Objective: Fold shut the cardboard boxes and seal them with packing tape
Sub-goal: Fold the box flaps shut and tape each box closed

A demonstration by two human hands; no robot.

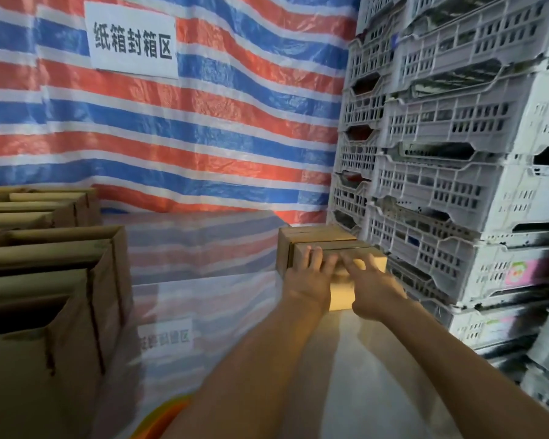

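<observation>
A small closed cardboard box (343,294) stands on the shiny table near the far right. Right behind it sits a second closed box (314,237). My left hand (311,274) lies on the near box's top left part with its fingers straight. My right hand (373,289) reaches over the top right part, fingers stretched forward onto the lid. The image is blurred around both hands, so how firmly they press is unclear. No tape roll shows.
Several open cardboard boxes (51,296) stand in rows along the left. Stacked white plastic crates (457,153) form a wall on the right, close to the small boxes. A striped tarpaulin (219,122) with a paper sign (132,42) hangs behind the table (210,312).
</observation>
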